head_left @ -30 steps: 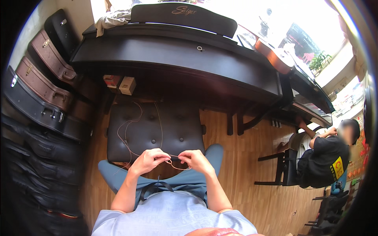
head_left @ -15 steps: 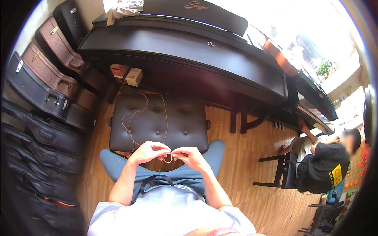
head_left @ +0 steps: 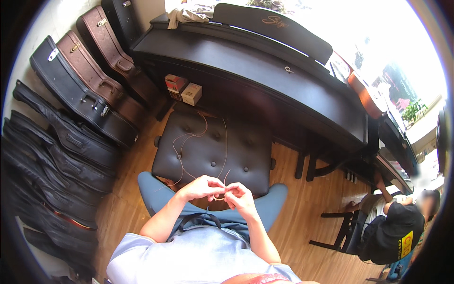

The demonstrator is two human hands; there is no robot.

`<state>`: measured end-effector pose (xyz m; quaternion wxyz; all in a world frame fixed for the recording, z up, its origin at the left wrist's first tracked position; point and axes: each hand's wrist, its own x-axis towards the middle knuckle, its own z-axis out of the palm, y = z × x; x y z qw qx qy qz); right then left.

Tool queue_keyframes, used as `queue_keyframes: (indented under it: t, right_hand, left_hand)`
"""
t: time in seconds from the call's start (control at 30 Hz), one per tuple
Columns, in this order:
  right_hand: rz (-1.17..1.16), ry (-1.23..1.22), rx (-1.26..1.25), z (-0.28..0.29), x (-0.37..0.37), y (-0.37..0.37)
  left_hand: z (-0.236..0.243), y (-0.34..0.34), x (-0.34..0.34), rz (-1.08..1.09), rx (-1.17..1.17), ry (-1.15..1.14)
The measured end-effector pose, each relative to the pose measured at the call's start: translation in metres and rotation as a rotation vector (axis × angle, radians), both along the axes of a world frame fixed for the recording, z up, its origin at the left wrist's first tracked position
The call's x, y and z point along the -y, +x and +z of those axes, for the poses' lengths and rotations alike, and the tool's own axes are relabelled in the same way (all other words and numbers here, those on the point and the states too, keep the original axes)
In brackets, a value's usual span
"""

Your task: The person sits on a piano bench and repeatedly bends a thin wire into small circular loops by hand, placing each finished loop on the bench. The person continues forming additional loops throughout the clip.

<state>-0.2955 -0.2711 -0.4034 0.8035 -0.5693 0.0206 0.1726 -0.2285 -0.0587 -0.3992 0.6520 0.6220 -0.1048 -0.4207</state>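
Tan cord (head_left: 226, 146) pinched by left hand (head_left: 205, 188) and right hand (head_left: 241, 198), close together.
Best held steady, unkinked, at near edge of piano stool (head_left: 255, 161).

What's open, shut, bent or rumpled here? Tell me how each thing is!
Thin string: looped near its end, trailing loosely over the padded bench
Left hand: pinching the thin string
Right hand: pinching it too
Piano lid: shut
Brown guitar cases: shut, standing
Black gig bags: lined up
Cloth: rumpled, draped

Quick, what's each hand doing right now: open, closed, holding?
Left hand: closed, pinching the thin cord.
Right hand: closed, pinching the same cord.
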Motion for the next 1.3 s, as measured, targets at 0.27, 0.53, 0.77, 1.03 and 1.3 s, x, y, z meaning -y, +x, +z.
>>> queue_keyframes:
  t: [0.27, 0.53, 0.77, 1.03, 1.3]
  right_hand:
    - [0.018, -0.116, -0.003, 0.008, 0.004, 0.001]
    - [0.081, -0.094, 0.007, 0.002, 0.011, 0.005]
    - [0.212, -0.184, -0.027, 0.025, 0.019, 0.015]
    - [0.006, -0.443, 0.188, 0.039, 0.026, 0.033]
    - [-0.264, -0.115, 0.220, 0.054, 0.045, 0.055]
  left_hand:
    - [0.007, 0.002, 0.001, -0.041, 0.027, 0.021]
    - [0.017, 0.001, 0.002, -0.127, 0.144, 0.113]
    - [0.041, -0.001, 0.005, -0.155, 0.205, 0.185]
    - [0.060, 0.008, 0.020, -0.034, 0.270, 0.197]
    - [0.051, 0.011, 0.019, -0.077, 0.639, 0.234]
